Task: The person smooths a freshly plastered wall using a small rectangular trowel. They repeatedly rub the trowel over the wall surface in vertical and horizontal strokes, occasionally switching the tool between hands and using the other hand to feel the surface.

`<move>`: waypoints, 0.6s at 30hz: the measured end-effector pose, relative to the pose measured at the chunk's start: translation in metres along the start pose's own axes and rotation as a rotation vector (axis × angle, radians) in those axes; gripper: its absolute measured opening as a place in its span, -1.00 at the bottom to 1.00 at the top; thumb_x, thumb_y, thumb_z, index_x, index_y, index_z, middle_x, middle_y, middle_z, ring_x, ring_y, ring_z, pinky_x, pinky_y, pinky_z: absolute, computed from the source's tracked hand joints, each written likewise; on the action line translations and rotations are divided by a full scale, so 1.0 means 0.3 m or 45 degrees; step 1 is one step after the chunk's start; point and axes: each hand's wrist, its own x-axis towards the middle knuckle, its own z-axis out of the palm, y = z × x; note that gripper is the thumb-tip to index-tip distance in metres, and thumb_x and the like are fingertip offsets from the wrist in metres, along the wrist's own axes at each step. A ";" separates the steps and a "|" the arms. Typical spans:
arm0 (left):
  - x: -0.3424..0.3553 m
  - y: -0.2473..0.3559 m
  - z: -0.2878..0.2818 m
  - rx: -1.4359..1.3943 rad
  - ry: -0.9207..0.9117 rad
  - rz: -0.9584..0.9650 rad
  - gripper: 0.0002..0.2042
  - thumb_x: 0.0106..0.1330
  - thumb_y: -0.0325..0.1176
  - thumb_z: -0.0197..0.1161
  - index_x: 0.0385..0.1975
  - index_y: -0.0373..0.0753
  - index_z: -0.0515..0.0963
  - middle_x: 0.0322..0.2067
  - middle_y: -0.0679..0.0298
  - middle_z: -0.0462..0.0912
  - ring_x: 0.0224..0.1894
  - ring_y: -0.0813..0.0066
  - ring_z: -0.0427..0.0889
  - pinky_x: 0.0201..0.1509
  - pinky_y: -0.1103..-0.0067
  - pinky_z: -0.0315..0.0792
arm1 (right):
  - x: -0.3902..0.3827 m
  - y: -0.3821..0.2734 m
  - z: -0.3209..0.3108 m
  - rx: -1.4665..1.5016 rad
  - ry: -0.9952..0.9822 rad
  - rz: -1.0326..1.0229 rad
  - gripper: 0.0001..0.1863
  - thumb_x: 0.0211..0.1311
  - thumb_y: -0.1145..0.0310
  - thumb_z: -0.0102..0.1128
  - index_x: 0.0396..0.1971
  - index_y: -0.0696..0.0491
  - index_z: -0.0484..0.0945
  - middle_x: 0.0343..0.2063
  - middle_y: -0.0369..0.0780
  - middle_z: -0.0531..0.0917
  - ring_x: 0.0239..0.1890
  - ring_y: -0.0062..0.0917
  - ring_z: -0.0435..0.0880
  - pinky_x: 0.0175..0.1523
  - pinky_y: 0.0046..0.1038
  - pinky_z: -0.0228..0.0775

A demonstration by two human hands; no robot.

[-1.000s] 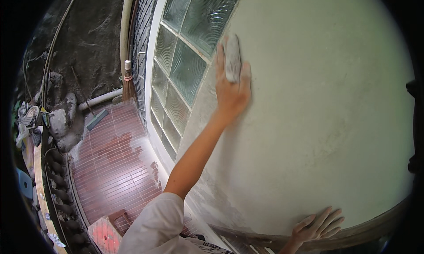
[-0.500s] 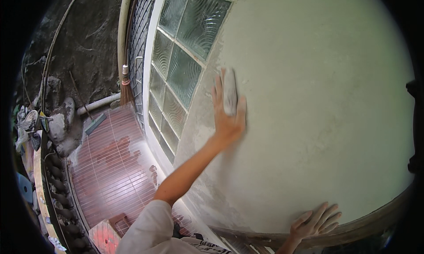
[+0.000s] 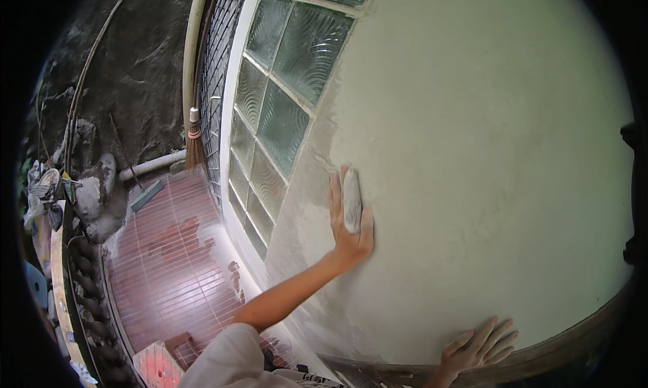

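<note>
My left hand (image 3: 349, 236) lies against the pale plastered wall (image 3: 472, 152), right of the glass-block window (image 3: 277, 111). A long, rounded, grey-white pad (image 3: 352, 201) is at its fingers, between the thumb and the outer fingers. Dust coats the pad, and its exact kind cannot be made out. The fingers point up the wall and the thumb stands apart on the right. Near the wall's lower edge, my right hand (image 3: 479, 345) has its fingers spread and holds nothing. Its palm faces the wall.
Red tiled flooring (image 3: 162, 253) lies below on the left, with a red-topped block (image 3: 158, 366) near my sleeve. A broom (image 3: 194, 142) stands by the metal grille (image 3: 212, 71). A floor squeegee (image 3: 146, 196) rests farther left. A balustrade (image 3: 61, 273) runs along the left side.
My left hand and the pad have slid down the wall, away from the window's upper panes. My right hand stays at nearly the same place. The view has shifted slightly.
</note>
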 end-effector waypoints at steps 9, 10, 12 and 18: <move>0.513 -0.065 0.063 -0.006 0.184 -0.073 -0.38 0.41 -0.28 0.03 0.43 -0.40 0.10 0.44 -0.10 0.10 0.49 -0.17 -0.01 0.52 0.11 -0.11 | -0.001 0.001 -0.007 0.024 -0.019 0.005 -0.46 0.48 0.15 -0.25 0.31 0.10 0.40 0.37 -0.01 0.32 0.48 0.01 0.09 0.52 0.03 -0.28; 0.498 -0.069 0.056 -0.021 0.148 -0.064 -0.38 0.41 -0.29 0.03 0.43 -0.40 0.10 0.44 -0.12 0.10 0.49 -0.18 -0.01 0.52 0.11 -0.12 | 0.000 0.001 -0.007 0.028 -0.013 0.008 -0.46 0.48 0.15 -0.25 0.31 0.10 0.40 0.37 -0.01 0.32 0.48 0.01 0.09 0.52 0.03 -0.28; 0.413 -0.078 0.038 -0.040 0.116 0.069 -0.38 0.40 -0.32 0.02 0.43 -0.42 0.09 0.43 -0.16 0.10 0.49 -0.19 -0.02 0.52 0.12 -0.13 | 0.004 -0.002 -0.007 0.026 -0.010 0.014 -0.46 0.48 0.16 -0.25 0.31 0.11 0.39 0.37 0.00 0.32 0.48 0.02 0.10 0.52 0.04 -0.28; -0.119 -0.026 -0.047 -0.053 -0.056 0.024 -0.39 0.32 -0.42 0.00 0.37 -0.57 0.16 0.42 -0.24 0.11 0.49 -0.27 -0.05 0.51 0.07 -0.19 | 0.003 0.002 -0.011 -0.029 -0.027 -0.013 -0.45 0.48 0.17 -0.25 0.33 0.12 0.37 0.38 0.00 0.30 0.48 0.02 0.08 0.52 0.06 -0.26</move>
